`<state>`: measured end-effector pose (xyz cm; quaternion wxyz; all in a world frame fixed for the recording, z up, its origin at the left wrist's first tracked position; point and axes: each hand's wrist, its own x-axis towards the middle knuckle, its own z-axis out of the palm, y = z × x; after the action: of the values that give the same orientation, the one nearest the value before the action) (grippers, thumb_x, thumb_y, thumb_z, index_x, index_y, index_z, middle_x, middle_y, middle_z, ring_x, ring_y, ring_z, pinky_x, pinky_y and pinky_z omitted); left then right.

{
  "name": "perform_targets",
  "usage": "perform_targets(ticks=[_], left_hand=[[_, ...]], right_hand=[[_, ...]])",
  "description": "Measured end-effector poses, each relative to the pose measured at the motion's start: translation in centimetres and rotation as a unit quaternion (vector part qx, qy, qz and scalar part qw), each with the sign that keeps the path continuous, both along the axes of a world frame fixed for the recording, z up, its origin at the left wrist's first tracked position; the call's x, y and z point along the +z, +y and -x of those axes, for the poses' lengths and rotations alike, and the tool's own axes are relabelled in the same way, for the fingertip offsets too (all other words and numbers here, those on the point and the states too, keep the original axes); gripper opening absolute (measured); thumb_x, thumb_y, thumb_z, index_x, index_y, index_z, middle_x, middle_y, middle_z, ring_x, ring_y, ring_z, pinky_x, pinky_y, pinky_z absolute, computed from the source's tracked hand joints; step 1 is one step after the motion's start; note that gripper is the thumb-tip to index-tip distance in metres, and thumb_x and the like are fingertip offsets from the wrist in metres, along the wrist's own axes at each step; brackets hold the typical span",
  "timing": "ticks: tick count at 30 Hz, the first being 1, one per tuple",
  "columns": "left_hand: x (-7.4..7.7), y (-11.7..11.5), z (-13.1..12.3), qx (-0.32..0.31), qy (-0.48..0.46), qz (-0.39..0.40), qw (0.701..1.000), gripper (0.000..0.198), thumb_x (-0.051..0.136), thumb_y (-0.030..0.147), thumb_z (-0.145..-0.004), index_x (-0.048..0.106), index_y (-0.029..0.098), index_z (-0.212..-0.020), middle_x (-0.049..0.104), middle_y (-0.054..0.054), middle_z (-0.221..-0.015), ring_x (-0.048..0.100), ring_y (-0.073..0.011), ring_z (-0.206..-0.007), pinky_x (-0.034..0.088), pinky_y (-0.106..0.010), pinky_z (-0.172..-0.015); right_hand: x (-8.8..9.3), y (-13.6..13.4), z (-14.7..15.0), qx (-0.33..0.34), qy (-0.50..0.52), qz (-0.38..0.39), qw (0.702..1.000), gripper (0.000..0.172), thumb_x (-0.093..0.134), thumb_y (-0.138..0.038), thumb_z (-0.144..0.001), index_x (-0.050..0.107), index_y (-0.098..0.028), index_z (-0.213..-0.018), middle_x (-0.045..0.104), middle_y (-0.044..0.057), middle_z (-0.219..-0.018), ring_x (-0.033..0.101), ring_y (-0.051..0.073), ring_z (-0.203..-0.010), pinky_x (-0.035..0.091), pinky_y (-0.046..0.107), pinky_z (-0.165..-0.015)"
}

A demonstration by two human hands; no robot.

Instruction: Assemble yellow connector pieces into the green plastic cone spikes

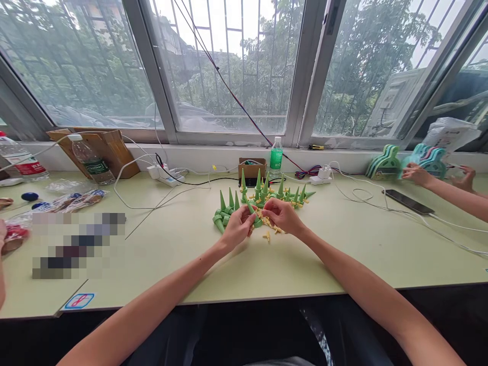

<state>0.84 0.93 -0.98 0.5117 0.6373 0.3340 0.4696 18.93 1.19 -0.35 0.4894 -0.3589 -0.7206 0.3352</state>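
My left hand (238, 226) is closed around a green cone-shaped spike (258, 222), its pointed end tilted up and away. My right hand (284, 214) pinches close against that spike; whatever sits between its fingertips is too small and hidden to make out. Under and beside my hands lie small yellow T-shaped pieces (267, 236). Left of them is a cluster of green spikes (222, 201), some upright and some lying down. Behind my hands stand several more green spikes (258, 185) with yellow pieces at their bases.
A green-labelled bottle (276, 158) and a small cardboard box (252, 166) stand by the window. White cables and a power strip (168, 175) run along the back. At right are a phone (407, 202) and a co-worker's hands (417, 175) at green hangers (384, 161).
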Motion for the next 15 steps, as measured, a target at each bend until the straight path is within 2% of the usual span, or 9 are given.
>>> perform_targets(ticks=[4,11,15], left_hand=[[0.04,-0.05,0.01,-0.008,-0.001,-0.002,1.0,0.039,0.063,0.047,-0.081,0.054,0.015,-0.102,0.057,-0.001,-0.078,0.044,-0.0055,-0.045,0.038,-0.021,-0.038],[0.27,-0.21,0.01,-0.028,0.007,-0.009,1.0,0.037,0.061,0.046,-0.083,0.054,0.015,-0.104,0.052,0.003,-0.07,0.043,-0.0053,-0.043,0.039,-0.021,-0.038],[0.44,-0.3,-0.21,-0.035,-0.001,-0.013,0.999,0.037,0.061,0.046,-0.083,0.054,0.016,-0.104,0.055,0.001,-0.073,0.043,-0.0047,-0.042,0.039,-0.021,-0.037]], right_hand=[[0.01,0.0,0.06,0.001,0.009,0.008,1.0,0.025,0.062,-0.042,-0.083,0.053,-0.02,-0.078,0.053,-0.004,-0.058,0.049,0.01,-0.043,0.037,0.023,-0.041],[0.15,-0.08,0.02,-0.009,0.02,0.003,1.0,0.026,0.063,-0.044,-0.083,0.053,-0.02,-0.077,0.055,-0.004,-0.057,0.049,0.01,-0.042,0.037,0.024,-0.041],[0.58,-0.11,-0.19,-0.015,0.015,0.004,1.0,0.029,0.065,-0.046,-0.081,0.053,-0.02,-0.076,0.055,-0.004,-0.056,0.048,0.01,-0.04,0.036,0.023,-0.039]])
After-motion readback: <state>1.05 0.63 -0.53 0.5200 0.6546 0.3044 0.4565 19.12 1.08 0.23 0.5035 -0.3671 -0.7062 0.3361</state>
